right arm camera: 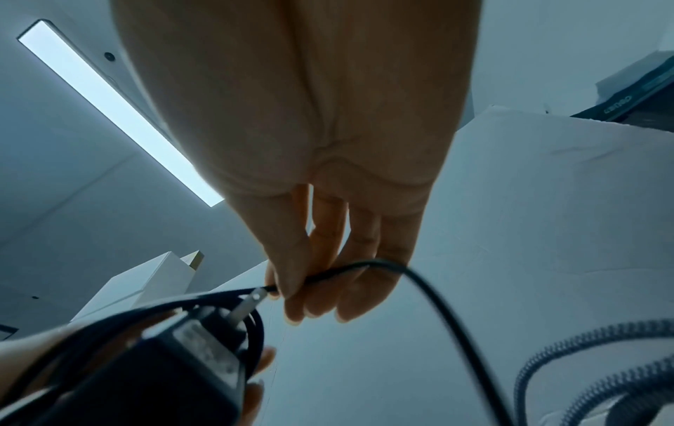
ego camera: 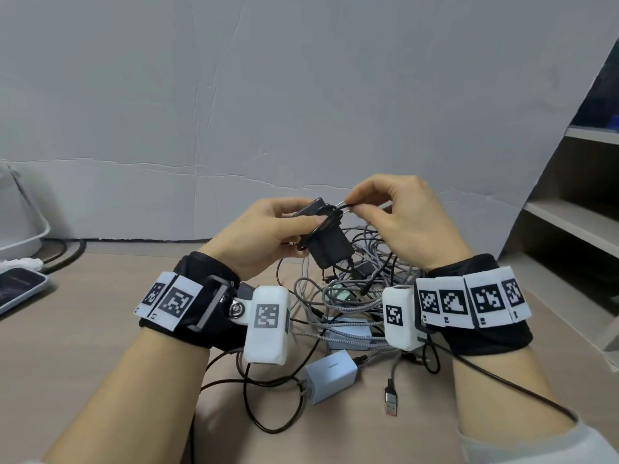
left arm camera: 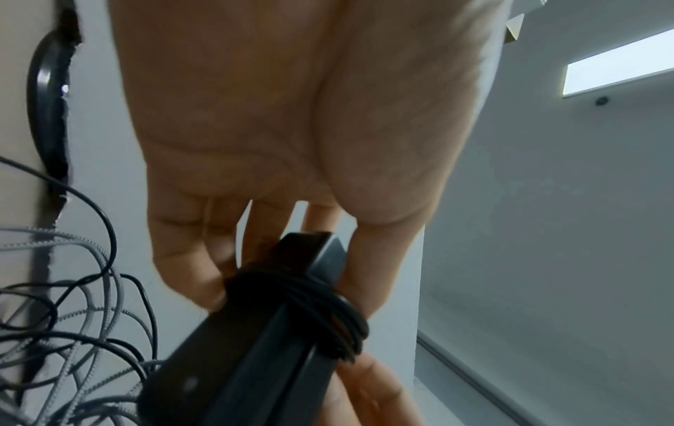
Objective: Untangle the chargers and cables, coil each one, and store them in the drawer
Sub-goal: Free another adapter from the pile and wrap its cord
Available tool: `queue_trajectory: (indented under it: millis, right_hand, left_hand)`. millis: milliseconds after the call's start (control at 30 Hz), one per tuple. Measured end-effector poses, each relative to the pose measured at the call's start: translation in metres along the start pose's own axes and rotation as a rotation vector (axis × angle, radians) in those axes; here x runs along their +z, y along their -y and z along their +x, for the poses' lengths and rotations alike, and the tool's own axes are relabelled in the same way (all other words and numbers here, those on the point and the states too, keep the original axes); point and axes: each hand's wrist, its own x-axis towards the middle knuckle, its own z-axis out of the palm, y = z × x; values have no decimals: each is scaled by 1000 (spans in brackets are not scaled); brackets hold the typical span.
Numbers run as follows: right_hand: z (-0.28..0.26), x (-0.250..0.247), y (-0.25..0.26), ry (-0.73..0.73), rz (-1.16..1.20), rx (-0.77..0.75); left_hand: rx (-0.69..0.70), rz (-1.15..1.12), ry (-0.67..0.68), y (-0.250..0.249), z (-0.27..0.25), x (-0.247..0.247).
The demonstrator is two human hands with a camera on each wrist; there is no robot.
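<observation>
**Black charger lifted, the rest in a heap**

The black charger (ego camera: 330, 244) is held above the table, tilted, its thin black cable (left arm camera: 321, 314) wound several turns round its body. Below lies the tangle (ego camera: 348, 296) — grey braided and black cables knotted over one another. A pale blue charger (ego camera: 330, 375) lies at its near edge, a red-tipped USB plug (ego camera: 391, 401) beside it.

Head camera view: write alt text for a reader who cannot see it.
Two hands are raised over a table: the left hand grips a black charger with thin black cable wound around it, while the right hand pinches the cable's end. Below lies a tangled pile of cables and a white charger.
</observation>
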Motion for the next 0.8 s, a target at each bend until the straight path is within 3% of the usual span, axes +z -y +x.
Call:
queue_trajectory:
  millis: [300, 467, 800]
  right_hand:
    - [2, 8, -7, 105, 60, 81]
    - [0, 13, -2, 191, 38, 102]
    - [-7, 29, 9, 427, -28, 235]
  left_hand:
    - [42, -182, 112, -10, -6, 2]
    - [21, -197, -16, -11, -3, 7]
    - [-46, -179, -102, -13, 2, 16]
